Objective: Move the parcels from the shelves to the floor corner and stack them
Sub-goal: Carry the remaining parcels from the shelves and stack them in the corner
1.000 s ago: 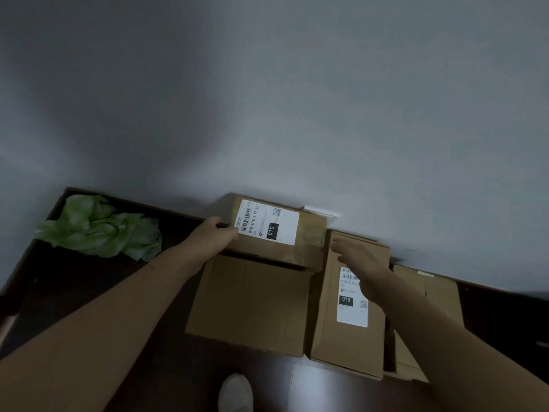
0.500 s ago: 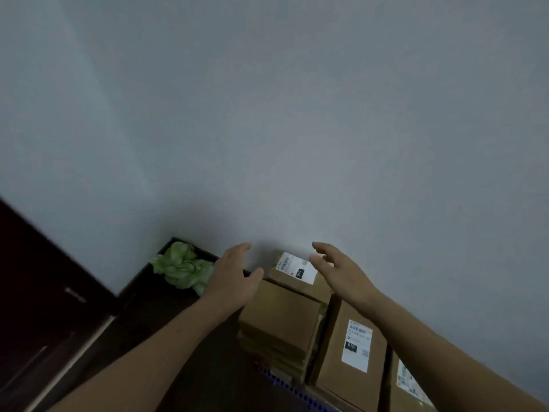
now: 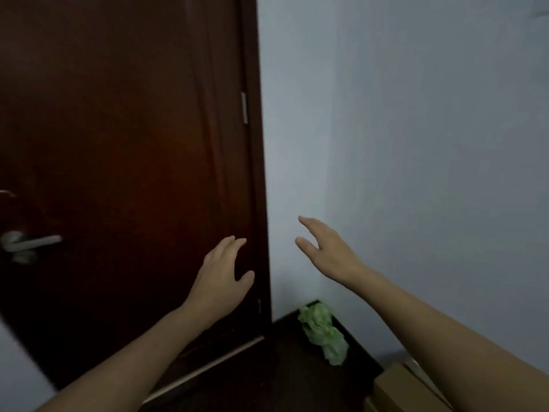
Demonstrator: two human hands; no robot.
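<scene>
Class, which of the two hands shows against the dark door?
The left hand, fingers spread before the brown door; the right hand shows against the pale wall instead.

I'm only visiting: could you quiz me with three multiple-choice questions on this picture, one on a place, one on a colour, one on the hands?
1. Where is the green bundle?
A. on the door handle
B. in a hand
C. on the floor, in the corner

2. What colour is the door?
A. white
B. dark brown
C. green

3. How are the left hand and right hand?
A. open, empty
B. both gripping a box
C. curled into fists

Answers: 1 C, it lies on the dark floor. 2 B, its panel is dark reddish brown. 3 A, the fingers are spread and hold nothing.
</scene>
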